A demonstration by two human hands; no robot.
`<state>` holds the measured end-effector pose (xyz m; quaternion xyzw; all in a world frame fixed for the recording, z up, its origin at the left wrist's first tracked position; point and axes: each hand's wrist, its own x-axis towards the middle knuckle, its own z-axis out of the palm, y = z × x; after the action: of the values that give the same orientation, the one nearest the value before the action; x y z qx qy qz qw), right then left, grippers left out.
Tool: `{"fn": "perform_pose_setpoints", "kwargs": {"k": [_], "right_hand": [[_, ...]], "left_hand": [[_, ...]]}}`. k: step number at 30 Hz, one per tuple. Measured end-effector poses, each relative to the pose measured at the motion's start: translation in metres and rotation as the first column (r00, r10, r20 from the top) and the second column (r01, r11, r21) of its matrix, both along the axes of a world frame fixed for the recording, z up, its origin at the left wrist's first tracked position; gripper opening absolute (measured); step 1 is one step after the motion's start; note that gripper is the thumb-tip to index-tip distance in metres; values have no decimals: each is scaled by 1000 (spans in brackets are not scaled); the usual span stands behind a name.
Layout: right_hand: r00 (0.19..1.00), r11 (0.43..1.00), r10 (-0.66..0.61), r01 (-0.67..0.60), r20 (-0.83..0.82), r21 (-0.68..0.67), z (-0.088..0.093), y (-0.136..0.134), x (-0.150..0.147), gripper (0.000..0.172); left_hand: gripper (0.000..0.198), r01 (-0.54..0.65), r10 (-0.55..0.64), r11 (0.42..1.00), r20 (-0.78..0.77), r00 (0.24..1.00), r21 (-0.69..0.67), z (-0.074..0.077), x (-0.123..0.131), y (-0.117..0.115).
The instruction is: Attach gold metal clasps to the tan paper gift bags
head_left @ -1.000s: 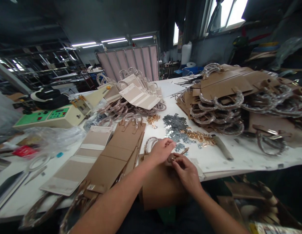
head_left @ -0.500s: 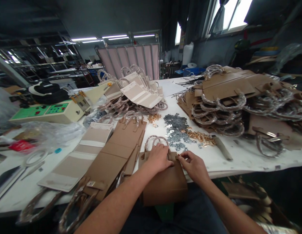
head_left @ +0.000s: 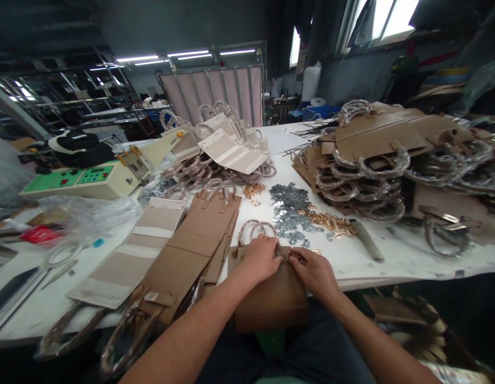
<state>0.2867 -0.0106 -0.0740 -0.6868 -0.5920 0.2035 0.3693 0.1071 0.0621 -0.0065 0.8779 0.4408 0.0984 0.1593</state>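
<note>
A brown handbag panel (head_left: 271, 304) hangs over the table's front edge above my lap, its plastic-wrapped handles (head_left: 257, 228) standing up at the top. My left hand (head_left: 261, 258) is closed on the panel's upper part, the thumb pointing right along a short strap. Close to it, my right hand (head_left: 313, 271) pinches a small shiny metal fitting at the panel's top right; the fingers hide most of it. A gold-coloured piece (head_left: 317, 251) lies on the table just behind the right hand.
Grey metal plates (head_left: 289, 200) and gold fittings (head_left: 331, 223) lie ahead, beside a rod-like tool (head_left: 367, 241). Brown bag panels (head_left: 183, 240) lie at left; a large pile of bag pieces (head_left: 379, 136) stands at right. A machine with green panels (head_left: 83, 178) is far left.
My right hand has moved slightly left, closer to my left hand, with its fingers still pinched at the panel's top. The left hand keeps its hold.
</note>
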Motion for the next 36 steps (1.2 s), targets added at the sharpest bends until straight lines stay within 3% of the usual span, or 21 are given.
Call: {"fn": "perform_pose_setpoints", "kwargs": {"k": [3,9,15,20,27,32,36], "right_hand": [[999,1000,2,-2,50,5,4,0,-4,26],[983,999,45,-43,180,-14,9,4,-9,30],[961,994,93,-74,259,-82,11,5,-10,36],[982,996,59,-47,180,-73,15,2,-11,27],[999,1000,31,-31,35,-1,11,-3,-9,28],[996,997,64,-66,55,38,16,-7,-14,28],[988,992,116,-121,101,46,24,-9,-14,28]], "left_hand": [[19,-122,123,992,32,992,-19,-7,5,6],[32,-292,295,955,55,954,-61,-20,20,18],[44,-367,369,927,5,930,-74,-10,35,23],[40,-417,421,905,39,906,-86,-6,41,19],[47,-422,441,893,121,889,-156,1,31,13],[15,-296,322,924,73,944,-240,16,22,24],[22,-223,246,942,67,967,-251,29,23,24]]}}
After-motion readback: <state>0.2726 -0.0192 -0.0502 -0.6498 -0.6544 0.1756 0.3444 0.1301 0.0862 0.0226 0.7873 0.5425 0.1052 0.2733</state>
